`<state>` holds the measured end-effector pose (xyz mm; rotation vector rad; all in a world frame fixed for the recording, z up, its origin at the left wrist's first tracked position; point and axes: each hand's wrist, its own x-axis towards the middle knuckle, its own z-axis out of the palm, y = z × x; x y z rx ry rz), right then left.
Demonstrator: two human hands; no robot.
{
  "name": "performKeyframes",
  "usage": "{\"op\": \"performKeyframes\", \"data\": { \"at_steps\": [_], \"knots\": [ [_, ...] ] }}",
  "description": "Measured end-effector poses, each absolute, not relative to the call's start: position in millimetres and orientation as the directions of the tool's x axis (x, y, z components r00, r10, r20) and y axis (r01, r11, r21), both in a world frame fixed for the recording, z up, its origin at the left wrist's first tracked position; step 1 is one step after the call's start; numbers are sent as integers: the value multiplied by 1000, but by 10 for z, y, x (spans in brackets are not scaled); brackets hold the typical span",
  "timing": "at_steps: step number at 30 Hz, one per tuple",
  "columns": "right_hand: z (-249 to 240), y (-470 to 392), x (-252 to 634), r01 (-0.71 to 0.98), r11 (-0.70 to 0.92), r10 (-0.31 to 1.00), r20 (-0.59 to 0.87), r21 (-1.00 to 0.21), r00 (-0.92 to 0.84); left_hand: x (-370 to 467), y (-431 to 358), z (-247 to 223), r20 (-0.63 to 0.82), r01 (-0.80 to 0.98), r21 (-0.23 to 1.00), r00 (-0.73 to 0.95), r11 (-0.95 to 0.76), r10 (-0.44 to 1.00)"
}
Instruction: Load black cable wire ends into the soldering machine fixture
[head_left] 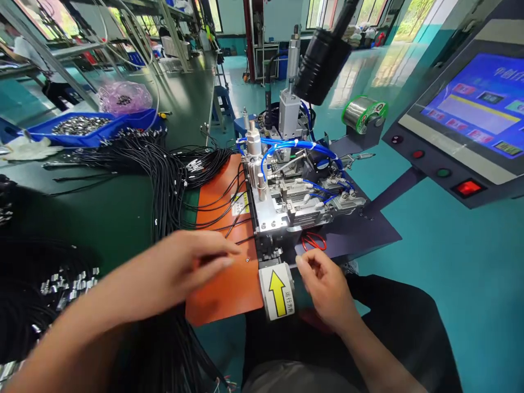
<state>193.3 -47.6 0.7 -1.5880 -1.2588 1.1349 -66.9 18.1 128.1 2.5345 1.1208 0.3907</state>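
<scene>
My left hand (188,267) hovers over the orange board (225,297), its fingers apart and pointing right, slightly blurred, with nothing seen between them. To the right of the white cylinder with a yellow arrow (278,292), my right hand (325,281) is curled, thumb and forefinger close together; whatever they may pinch is too small to make out. Just beyond both hands stands the metal machine (286,204) with blue air tubes. Thin black cables (208,221) run across the orange board to the machine's left edge.
Bundles of black cables (164,180) lie on the green table at left. Behind them is a blue tray (65,131) of metal parts. A solder spool (362,114) and a control screen (478,103) stand at right. A person (30,57) is at the far left.
</scene>
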Motion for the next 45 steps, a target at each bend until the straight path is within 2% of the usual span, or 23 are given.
{"op": "performKeyframes", "data": {
  "at_steps": [1, 3, 6, 9, 12, 15, 20, 23, 26, 28, 30, 31, 32, 34, 35, 37, 38, 40, 41, 42, 43, 45],
  "knots": [
    [38, -539, 1927, 262, -166, 986, -152, -951, 72, -801, 247, 1399, 68, 695, 438, 607, -570, 792],
    [95, -645, 1887, 256, -98, 994, -106, -962, -18, -1074, 390, 1560, -11, 875, 358, 354, -327, 935],
    [167, -746, 1785, 263, 40, 984, -8, -964, -177, -1387, 520, 1516, -123, 997, 37, -59, 64, 991],
    [219, -785, 1667, 264, 173, 946, 86, -949, -312, -1466, 436, 1156, -200, 989, -73, -139, 127, 970],
    [241, -787, 1520, 291, 271, 893, 127, -917, -432, -1325, 194, 740, -196, 976, -185, -149, 113, 969],
    [225, -771, 1316, 345, 378, 830, 150, -859, -537, -1113, -9, 516, -64, 950, -272, -177, 154, 982],
    [193, -710, 948, 391, 535, 736, 186, -749, -651, -1023, 35, 590, -43, 958, -101, -273, 267, 961],
    [241, -621, 783, 352, 478, 769, 190, -804, -610, -1140, 162, 758, -68, 951, 32, -304, 307, 950],
    [301, -486, 643, 171, 242, 843, 119, -955, -525, -1194, 198, 899, -167, 908, 259, -293, 328, 942],
    [309, -397, 574, -48, -56, 839, -21, -997, -544, -1149, 140, 947, -228, 846, 421, -251, 328, 941],
    [282, -336, 562, -239, -375, 733, -128, -896, -668, -1067, 28, 972, -304, 710, 615, -188, 343, 934],
    [262, -317, 588, -289, -495, 663, -141, -819, -735, -1027, -38, 984, -368, 553, 742, -137, 379, 920],
    [243, -307, 638, -309, -579, 597, -134, -754, -791, -995, -106, 1000, -426, 405, 814, -72, 416, 902],
    [225, -302, 805, -296, -649, 525, -131, -701, -841, -962, -224, 1040, -500, 288, 836, 46, 467, 865],
    [232, -302, 914, -273, -652, 512, -145, -707, -846, -958, -268, 1060, -525, 331, 819, 100, 469, 845],
    [284, -299, 1152, -229, -642, 506, -180, -732, -843, -954, -314, 1085, -502, 553, 759, 161, 343, 850],
    [325, -293, 1269, -208, -619, 518, -195, -758, -832, -943, -317, 1084, -424, 672, 713, 185, 201, 887],
    [422, -277, 1483, -159, -544, 567, -221, -824, -793, -878, -288, 1048, -160, 815, 554, 303, -169, 939],
    [470, -268, 1575, -137, -499, 590, -220, -856, -777, -822, -262, 1014, -32, 811, 471, 408, -346, 913],
    [510, -261, 1656, -122, -467, 611, -219, -876, -761, -752, -231, 971, 28, 770, 408, 527, -490, 850],
    [540, -254, 1729, -117, -445, 625, -214, -888, -750, -672, -198, 921, 31, 708, 372, 636, -600, 771],
    [560, -249, 1851, -120, -424, 660, -216, -897, -720, -501, -131, 808, -9, 597, 365, 769, -714, 639]
  ]
}}
